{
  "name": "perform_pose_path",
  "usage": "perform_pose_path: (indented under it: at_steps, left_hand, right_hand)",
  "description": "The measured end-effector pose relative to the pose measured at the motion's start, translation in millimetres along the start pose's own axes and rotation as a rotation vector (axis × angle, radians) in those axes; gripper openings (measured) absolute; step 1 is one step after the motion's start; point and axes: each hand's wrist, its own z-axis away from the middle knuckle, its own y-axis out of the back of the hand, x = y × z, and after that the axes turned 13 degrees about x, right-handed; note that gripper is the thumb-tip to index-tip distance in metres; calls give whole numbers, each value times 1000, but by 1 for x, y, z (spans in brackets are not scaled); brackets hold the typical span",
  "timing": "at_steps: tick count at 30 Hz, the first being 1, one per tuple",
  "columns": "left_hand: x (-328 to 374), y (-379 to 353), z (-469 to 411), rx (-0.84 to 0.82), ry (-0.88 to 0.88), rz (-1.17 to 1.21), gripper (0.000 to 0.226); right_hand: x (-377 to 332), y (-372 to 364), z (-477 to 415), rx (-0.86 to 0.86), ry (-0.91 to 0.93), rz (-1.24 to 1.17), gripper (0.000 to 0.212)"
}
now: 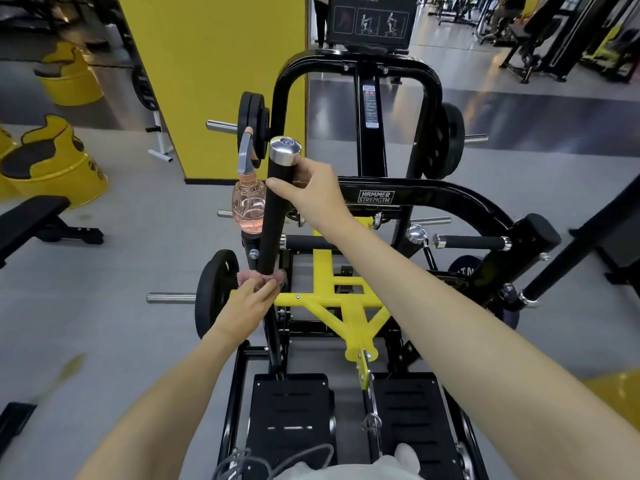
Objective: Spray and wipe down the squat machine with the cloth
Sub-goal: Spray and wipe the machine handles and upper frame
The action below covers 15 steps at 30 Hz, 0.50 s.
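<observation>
The black and yellow squat machine (360, 306) stands in front of me. Its upright black handle (273, 216) with a chrome cap rises at centre left. My right hand (311, 195) grips this handle just below the cap. My left hand (247, 306) holds a pink cloth (263, 277) wrapped round the lower part of the same handle. A clear spray bottle (250, 206) with pink liquid and a grey trigger hangs on the machine just left of the handle, with no hand on it.
Black weight plates (214, 292) sit on chrome pegs on the left, more plates (446, 140) at the back right. A yellow pillar (214, 81) stands behind. A black bench (34, 220) and yellow barrels (52, 161) are on the left. Two black footplates (291, 410) lie below.
</observation>
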Motion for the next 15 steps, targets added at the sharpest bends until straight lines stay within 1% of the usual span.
perform_pose_path:
  at_steps: [4,6,7,8,10,11,12,13,14,15]
  left_hand:
    - [7,-6,4,-75,-120,-68,70]
    - [11,-1,5,-80,-134,-78,69]
    - [13,4,4,-81,-111,-91,68]
    - [14,6,2,-77,-44,-82,68]
    - [18,10,2,-75,88,44,66]
    - [19,9,5,-100,102,110,67]
    - [21,-1,10,-156,118,163,67]
    - [24,-11,15,-263,168,227,62]
    - [26,-22,22,-379,292,302,53]
    - [29,-27,26,-419,522,428,44]
  right_hand:
    - [1,-1,0,9,1,1,25]
    - [2,-1,0,13,4,-1,25]
    - [2,-1,0,14,6,0,26]
    - [3,-1,0,15,7,1,26]
    - [4,-2,-1,20,10,5,27]
    - [4,-2,-1,22,12,7,27]
    - [5,-2,-1,21,12,8,27]
    - [5,-2,-2,18,12,8,28]
    - [5,-1,-2,15,9,8,27]
    - [5,0,-3,9,7,9,27]
